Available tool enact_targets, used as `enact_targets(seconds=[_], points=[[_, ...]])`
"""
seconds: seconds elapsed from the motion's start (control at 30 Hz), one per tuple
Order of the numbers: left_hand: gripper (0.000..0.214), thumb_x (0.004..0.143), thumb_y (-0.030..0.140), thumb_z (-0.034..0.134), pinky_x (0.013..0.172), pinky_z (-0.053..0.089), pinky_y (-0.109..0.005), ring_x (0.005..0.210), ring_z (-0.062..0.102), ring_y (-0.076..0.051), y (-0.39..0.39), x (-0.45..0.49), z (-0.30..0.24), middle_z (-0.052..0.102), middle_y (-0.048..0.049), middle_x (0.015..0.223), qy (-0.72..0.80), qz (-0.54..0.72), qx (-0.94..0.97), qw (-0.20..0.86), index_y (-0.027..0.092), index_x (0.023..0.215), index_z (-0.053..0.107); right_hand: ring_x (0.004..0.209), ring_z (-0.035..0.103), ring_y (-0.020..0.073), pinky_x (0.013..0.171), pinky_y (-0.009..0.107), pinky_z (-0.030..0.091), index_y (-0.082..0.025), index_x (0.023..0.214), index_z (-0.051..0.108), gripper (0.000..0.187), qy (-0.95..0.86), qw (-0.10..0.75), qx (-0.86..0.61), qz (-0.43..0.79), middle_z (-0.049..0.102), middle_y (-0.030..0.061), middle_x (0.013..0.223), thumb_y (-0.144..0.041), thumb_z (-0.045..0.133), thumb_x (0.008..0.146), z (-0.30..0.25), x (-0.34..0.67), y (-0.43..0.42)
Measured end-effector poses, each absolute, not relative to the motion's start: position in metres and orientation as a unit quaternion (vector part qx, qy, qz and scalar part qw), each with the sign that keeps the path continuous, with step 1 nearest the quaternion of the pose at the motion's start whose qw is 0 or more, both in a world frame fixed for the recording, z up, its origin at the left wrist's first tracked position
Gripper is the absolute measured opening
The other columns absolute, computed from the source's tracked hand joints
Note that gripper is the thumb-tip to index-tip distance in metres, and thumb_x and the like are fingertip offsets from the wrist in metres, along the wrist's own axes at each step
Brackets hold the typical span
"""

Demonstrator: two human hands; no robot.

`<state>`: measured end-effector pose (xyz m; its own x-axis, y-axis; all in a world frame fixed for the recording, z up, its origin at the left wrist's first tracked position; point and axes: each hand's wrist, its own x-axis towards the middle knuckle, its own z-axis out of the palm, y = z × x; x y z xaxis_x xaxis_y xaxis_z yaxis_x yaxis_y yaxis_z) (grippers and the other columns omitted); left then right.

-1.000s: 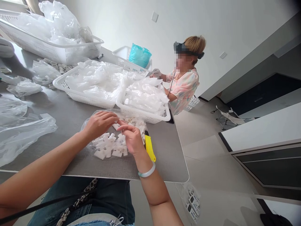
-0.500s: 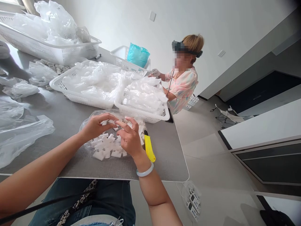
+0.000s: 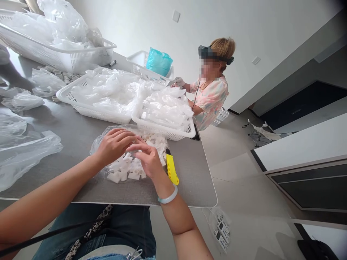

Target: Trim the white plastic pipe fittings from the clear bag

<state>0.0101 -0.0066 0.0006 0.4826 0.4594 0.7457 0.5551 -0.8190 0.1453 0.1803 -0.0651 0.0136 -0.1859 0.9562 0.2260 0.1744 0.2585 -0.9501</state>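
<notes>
My left hand [image 3: 116, 144] is palm down over a pile of short white tube pieces [image 3: 124, 168], its fingers bent and close together. My right hand [image 3: 149, 159], with a pale bangle [image 3: 168, 195] on the wrist, meets it from the right. Its fingers are bent, and their tips touch or nearly touch those of my left hand. Whatever lies between the fingertips is hidden. The pieces rest on a clear plastic bag [image 3: 95, 145] spread on the table. Beside my right hand lies a yellow toothed tool [image 3: 172, 169] with a dark end.
White baskets [image 3: 103, 116] filled with clear plastic bags stand behind the pile. More bags [image 3: 29, 155] lie on the grey table [image 3: 78, 144] at left. A blue-green package [image 3: 159, 62] sits in a back basket. A person [image 3: 208, 94] wearing a headset and gloves works beyond the table's right edge.
My left hand has turned from a side-on pinch to palm down, covering the fingertips. My right fingers have lowered and reach left. A small white tube piece seen between the hands is now hidden.
</notes>
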Motion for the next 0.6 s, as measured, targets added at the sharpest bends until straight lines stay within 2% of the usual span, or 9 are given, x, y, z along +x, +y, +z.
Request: enact_targets(seconds=[0.1, 0.17, 0.2, 0.27, 0.37, 0.47, 0.6], points=[[0.014, 0.098, 0.026, 0.054, 0.078, 0.057, -0.036, 0.085, 0.071, -0.021, -0.004, 0.007, 0.001, 0.074, -0.0039, 0.094, -0.344, -0.468, -0.814, 0.028, 0.027, 0.094, 0.067, 0.107, 0.069, 0.0183, 0.096, 0.034, 0.054, -0.02, 0.091, 0.073, 0.029, -0.531, 0.555, -0.472, 0.433, 0.077, 0.0059, 0.086, -0.031, 0.046, 0.09, 0.013, 0.188, -0.062], [0.011, 0.095, 0.033, 0.06, 0.071, 0.057, -0.034, 0.082, 0.069, -0.02, -0.004, 0.006, 0.0, 0.07, -0.0053, 0.096, -0.369, -0.498, -0.784, -0.022, 0.025, 0.094, 0.068, 0.084, 0.07, 0.0174, 0.088, 0.033, 0.055, -0.02, 0.09, 0.071, 0.03, -0.487, 0.581, -0.514, 0.401, 0.072, 0.0027, 0.07, -0.036, 0.045, 0.09, 0.012, 0.192, -0.06], [0.013, 0.093, 0.037, 0.062, 0.07, 0.057, -0.034, 0.082, 0.067, -0.021, -0.004, 0.005, 0.0, 0.068, -0.0056, 0.097, -0.378, -0.506, -0.773, -0.055, 0.025, 0.094, 0.069, 0.083, 0.069, 0.017, 0.087, 0.033, 0.055, -0.02, 0.088, 0.07, 0.028, -0.483, 0.582, -0.53, 0.382, 0.071, 0.0023, 0.072, -0.037, 0.047, 0.088, 0.012, 0.193, -0.059], [0.017, 0.09, 0.042, 0.064, 0.072, 0.057, -0.036, 0.085, 0.066, -0.022, -0.005, 0.007, 0.001, 0.064, -0.0059, 0.097, -0.385, -0.511, -0.757, -0.129, 0.026, 0.094, 0.07, 0.096, 0.067, 0.0181, 0.093, 0.033, 0.052, -0.021, 0.087, 0.07, 0.023, -0.503, 0.571, -0.542, 0.358, 0.074, 0.0037, 0.089, -0.037, 0.053, 0.085, 0.009, 0.192, -0.058], [0.018, 0.084, 0.043, 0.07, 0.082, 0.056, -0.039, 0.095, 0.065, -0.025, -0.01, 0.011, 0.004, 0.065, -0.0058, 0.097, -0.359, -0.512, -0.738, -0.252, 0.027, 0.093, 0.07, 0.107, 0.063, 0.0191, 0.097, 0.033, 0.049, -0.023, 0.095, 0.069, 0.024, -0.521, 0.552, -0.512, 0.403, 0.072, 0.0044, 0.106, -0.04, 0.057, 0.085, 0.003, 0.187, -0.056], [0.019, 0.082, 0.04, 0.073, 0.084, 0.057, -0.04, 0.096, 0.066, -0.025, -0.014, 0.016, 0.007, 0.069, -0.0057, 0.095, -0.317, -0.501, -0.711, -0.377, 0.026, 0.093, 0.068, 0.098, 0.066, 0.0167, 0.088, 0.029, 0.052, -0.023, 0.104, 0.067, 0.033, -0.499, 0.549, -0.466, 0.482, 0.071, 0.0036, 0.104, -0.048, 0.063, 0.083, -0.004, 0.181, -0.054], [0.023, 0.082, 0.04, 0.073, 0.077, 0.06, -0.037, 0.093, 0.068, -0.023, -0.018, 0.021, 0.007, 0.069, -0.0075, 0.097, -0.287, -0.482, -0.674, -0.481, 0.023, 0.094, 0.065, 0.086, 0.066, 0.0146, 0.078, 0.026, 0.053, -0.022, 0.097, 0.068, 0.037, -0.47, 0.565, -0.445, 0.512, 0.072, 0.002, 0.093, -0.053, 0.07, 0.077, -0.006, 0.179, -0.053]])
